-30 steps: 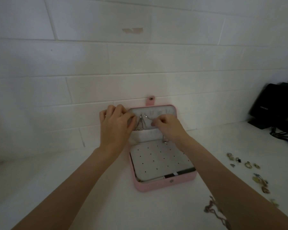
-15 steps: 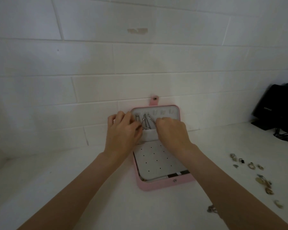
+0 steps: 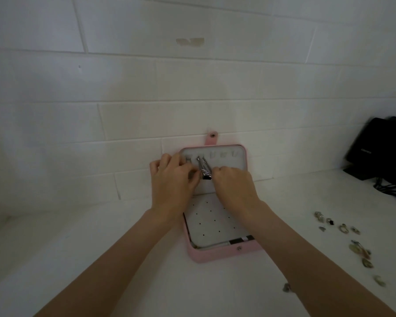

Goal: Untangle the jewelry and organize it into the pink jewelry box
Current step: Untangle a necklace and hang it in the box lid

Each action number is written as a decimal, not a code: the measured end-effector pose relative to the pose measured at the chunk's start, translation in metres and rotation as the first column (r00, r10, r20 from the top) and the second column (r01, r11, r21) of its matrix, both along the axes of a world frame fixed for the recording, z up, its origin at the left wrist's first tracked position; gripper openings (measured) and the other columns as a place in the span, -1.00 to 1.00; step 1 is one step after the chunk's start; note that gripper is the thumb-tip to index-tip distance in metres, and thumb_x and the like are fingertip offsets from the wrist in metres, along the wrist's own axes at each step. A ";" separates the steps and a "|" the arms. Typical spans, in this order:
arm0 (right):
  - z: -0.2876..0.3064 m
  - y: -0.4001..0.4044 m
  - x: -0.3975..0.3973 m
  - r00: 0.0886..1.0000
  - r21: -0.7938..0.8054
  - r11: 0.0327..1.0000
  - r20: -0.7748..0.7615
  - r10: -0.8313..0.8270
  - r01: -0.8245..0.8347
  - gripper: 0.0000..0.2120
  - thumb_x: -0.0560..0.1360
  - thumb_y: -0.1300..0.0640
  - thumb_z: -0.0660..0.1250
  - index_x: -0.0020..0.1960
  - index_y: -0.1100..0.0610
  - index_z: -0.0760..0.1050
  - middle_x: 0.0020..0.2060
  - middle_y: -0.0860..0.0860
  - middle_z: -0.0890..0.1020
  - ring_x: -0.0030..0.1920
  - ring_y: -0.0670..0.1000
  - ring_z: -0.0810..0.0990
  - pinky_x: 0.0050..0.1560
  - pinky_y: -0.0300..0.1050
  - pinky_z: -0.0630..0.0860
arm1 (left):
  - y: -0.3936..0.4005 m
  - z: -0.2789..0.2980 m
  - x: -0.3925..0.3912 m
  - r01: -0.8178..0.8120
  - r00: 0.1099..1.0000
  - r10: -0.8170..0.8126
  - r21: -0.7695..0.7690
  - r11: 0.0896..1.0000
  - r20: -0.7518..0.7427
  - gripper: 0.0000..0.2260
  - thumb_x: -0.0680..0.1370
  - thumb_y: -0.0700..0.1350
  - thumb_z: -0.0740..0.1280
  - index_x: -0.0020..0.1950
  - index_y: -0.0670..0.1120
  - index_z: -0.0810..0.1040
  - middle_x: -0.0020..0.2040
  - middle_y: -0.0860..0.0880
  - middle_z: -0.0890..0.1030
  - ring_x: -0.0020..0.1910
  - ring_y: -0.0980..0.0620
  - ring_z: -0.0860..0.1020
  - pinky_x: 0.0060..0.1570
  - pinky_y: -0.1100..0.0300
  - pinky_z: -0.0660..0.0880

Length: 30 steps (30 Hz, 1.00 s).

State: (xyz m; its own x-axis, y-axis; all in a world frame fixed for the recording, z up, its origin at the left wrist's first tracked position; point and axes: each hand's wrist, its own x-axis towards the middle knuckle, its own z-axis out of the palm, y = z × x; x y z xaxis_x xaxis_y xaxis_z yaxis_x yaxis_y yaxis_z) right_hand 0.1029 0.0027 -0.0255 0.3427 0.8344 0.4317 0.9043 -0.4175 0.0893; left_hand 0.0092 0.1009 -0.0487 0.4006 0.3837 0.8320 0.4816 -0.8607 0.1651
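The pink jewelry box (image 3: pixel 217 256) lies open on the white counter, its lid (image 3: pixel 240 156) leaning against the brick wall. Silver chains (image 3: pixel 202 168) hang from hooks in the lid. My left hand (image 3: pixel 172 186) is at the lid's left side, its fingers curled at the pocket edge beside the chains. My right hand (image 3: pixel 233 188) has its fingers curled against the lower end of the chains. The white perforated earring panel (image 3: pixel 213 221) shows between my wrists. What my fingertips hold is hidden.
Several loose rings and earrings (image 3: pixel 343 229) lie scattered on the counter at the right, with more pieces (image 3: pixel 361 252) nearer me. A small piece (image 3: pixel 286 287) peeks out beside my right forearm. A black device (image 3: pixel 377 147) with cables stands at the far right.
The view has shifted slightly. Both hands have moved closer together at the hanging chains, and the chain end now sits lower toward the lid pocket.
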 end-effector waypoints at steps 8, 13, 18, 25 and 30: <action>0.000 0.005 -0.006 0.993 0.013 0.998 0.094 0.064 -0.066 -0.84 0.16 0.29 0.54 -0.36 0.21 0.56 -0.44 0.11 0.60 -0.46 0.08 0.60 -0.51 -0.24 0.39 | 0.005 -0.005 0.002 0.249 0.959 -0.213 0.198 0.948 -0.186 -0.81 0.45 -0.15 0.25 -0.13 -0.10 0.67 -0.18 -0.04 0.62 -0.07 -0.01 0.39 -0.11 0.17 0.23; -0.004 0.008 0.017 0.936 0.074 0.995 -0.351 -0.030 0.060 -0.78 0.57 0.09 0.20 0.06 0.19 0.55 -0.02 0.14 0.61 0.01 0.16 0.58 -0.09 -0.05 0.49 | 0.003 -0.015 -0.008 0.267 0.941 -0.208 0.207 0.941 -0.268 -0.76 0.48 -0.15 0.20 -0.08 -0.13 0.67 -0.09 -0.01 0.66 -0.12 -0.04 0.59 -0.01 0.15 0.31; 0.004 0.007 0.013 0.967 0.052 0.996 -0.247 -0.057 0.072 -0.78 0.58 0.11 0.18 0.09 0.16 0.54 0.03 0.11 0.60 0.04 0.15 0.57 -0.12 -0.12 0.42 | 0.002 -0.002 -0.008 0.311 0.894 -0.254 0.103 0.945 -0.368 -0.73 0.42 -0.17 0.15 -0.18 -0.16 0.65 -0.23 -0.05 0.65 -0.26 -0.07 0.60 0.02 0.14 0.33; 0.006 0.002 -0.010 0.986 0.028 0.994 0.131 0.099 -0.104 -0.83 0.11 0.36 0.52 -0.37 0.26 0.56 -0.44 0.15 0.57 -0.45 0.12 0.59 -0.51 -0.18 0.39 | 0.008 0.012 -0.013 0.253 0.967 -0.251 0.057 0.966 -0.031 -0.80 0.45 -0.15 0.22 -0.11 -0.10 0.64 -0.21 0.00 0.62 -0.21 0.07 0.50 -0.03 0.20 0.27; 0.001 0.000 -0.016 0.974 -0.002 0.986 0.160 0.162 -0.164 -0.67 -0.16 0.32 0.59 -0.48 0.17 0.53 -0.60 0.03 0.49 -0.62 0.01 0.46 -0.64 -0.31 0.24 | 0.016 0.001 -0.003 0.331 0.930 -0.298 0.139 0.933 -0.214 -0.77 0.41 -0.12 0.22 -0.10 -0.09 0.66 -0.15 -0.05 0.58 -0.07 0.01 0.37 -0.13 0.17 0.20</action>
State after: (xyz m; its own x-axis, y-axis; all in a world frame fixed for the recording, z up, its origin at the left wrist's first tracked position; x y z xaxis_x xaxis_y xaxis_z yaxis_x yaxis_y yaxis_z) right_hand 0.0866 0.0029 -0.0247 0.1289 0.8682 0.4792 0.9349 -0.2676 0.2332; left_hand 0.0059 0.1164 -0.0473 0.6314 0.0722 0.7721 0.1893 -0.9799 -0.0631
